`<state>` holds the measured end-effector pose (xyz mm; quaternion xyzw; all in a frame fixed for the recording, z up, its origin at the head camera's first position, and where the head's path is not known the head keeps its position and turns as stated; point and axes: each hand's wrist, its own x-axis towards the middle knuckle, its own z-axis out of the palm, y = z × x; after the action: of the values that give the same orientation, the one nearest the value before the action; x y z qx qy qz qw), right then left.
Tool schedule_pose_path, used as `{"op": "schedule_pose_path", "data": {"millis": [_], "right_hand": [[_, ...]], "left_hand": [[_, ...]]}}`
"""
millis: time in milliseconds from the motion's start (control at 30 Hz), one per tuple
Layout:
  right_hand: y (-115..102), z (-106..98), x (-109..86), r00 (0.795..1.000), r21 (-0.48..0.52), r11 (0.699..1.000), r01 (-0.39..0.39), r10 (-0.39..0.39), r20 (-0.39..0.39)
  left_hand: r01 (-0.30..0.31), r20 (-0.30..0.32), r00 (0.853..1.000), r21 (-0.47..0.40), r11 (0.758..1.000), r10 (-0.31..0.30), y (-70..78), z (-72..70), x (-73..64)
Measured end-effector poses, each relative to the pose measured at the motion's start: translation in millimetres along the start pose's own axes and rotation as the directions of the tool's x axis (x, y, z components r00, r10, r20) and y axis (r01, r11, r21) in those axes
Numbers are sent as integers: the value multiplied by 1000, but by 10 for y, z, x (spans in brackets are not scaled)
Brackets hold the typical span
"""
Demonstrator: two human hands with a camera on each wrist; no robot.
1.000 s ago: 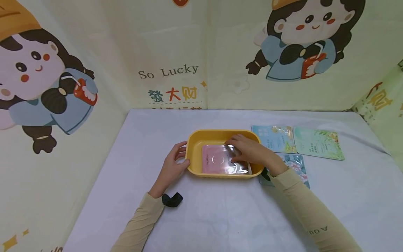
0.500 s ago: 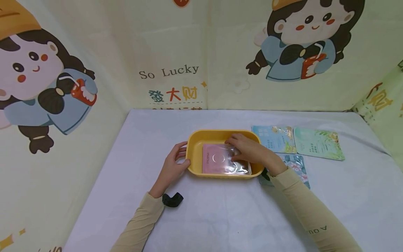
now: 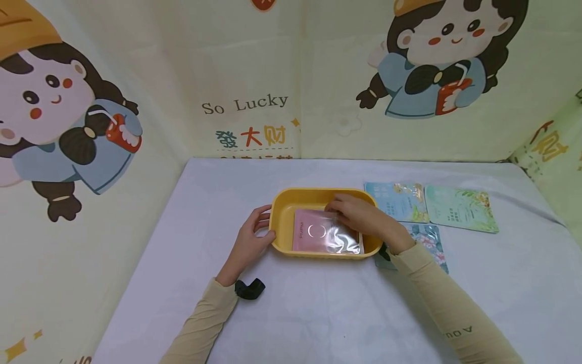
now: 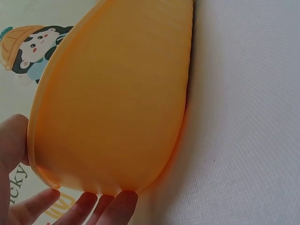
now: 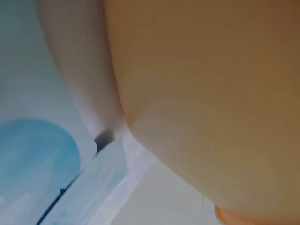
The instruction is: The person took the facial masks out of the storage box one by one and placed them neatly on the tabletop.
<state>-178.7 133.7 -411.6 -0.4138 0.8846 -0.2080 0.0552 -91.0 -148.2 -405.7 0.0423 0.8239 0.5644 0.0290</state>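
Note:
A yellow plastic tray (image 3: 283, 217) stands at the middle of the table. My left hand (image 3: 251, 232) grips its left end, the thumb at the near corner and the fingers along the outside; the left wrist view shows the thumb on the rim and fingertips against the outer wall (image 4: 112, 98). Inside lies a glossy pink sachet (image 3: 313, 232), like a sheet mask packet, with a pale edge showing at its right. My right hand (image 3: 359, 215) reaches in over the right rim and holds the sachet's upper right part with curled fingers. Its thumb is hidden.
Right of the tray lie a blue sachet (image 3: 395, 199), a green sachet (image 3: 461, 207) and a flowered sachet (image 3: 429, 242), partly hidden by the right forearm. A black wrist strap piece (image 3: 250, 288) shows by the left wrist. A printed curtain (image 3: 327, 136) hangs behind the table.
The pink sachet has shifted slightly right in the tray, and its top edge now slopes under the right hand. The right thumb, visible on it before, has drawn in out of sight.

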Motion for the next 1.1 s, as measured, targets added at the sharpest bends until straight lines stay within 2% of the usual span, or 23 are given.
{"op": "schedule_pose_path", "data": {"millis": [33,267,433,633,900,1100], "right_hand": [[1,-8,-3,1000,0,1000,2,-2,-13],[26,-100,-37,995,-8,999,42,-43,-89],[8,-202,-77,996,51,998,48,-44,-79],[-21,-292,-115,998,100,995,19,-14,-53],[-52,-401,-159,999,81,997,-7,11,-50],[-131,-539,-188,997,57,998,-1,6,-82]], "left_hand": [[-3,0,1000,-8,1000,3,-15,2,5],[-22,-33,999,0,1000,22,-371,55,104],[-32,-36,999,0,999,32,-385,67,94],[-40,-38,999,-9,999,40,-382,68,86],[-45,-37,998,-13,999,44,-398,74,86],[-36,-16,999,-18,999,35,-362,60,72]]}}
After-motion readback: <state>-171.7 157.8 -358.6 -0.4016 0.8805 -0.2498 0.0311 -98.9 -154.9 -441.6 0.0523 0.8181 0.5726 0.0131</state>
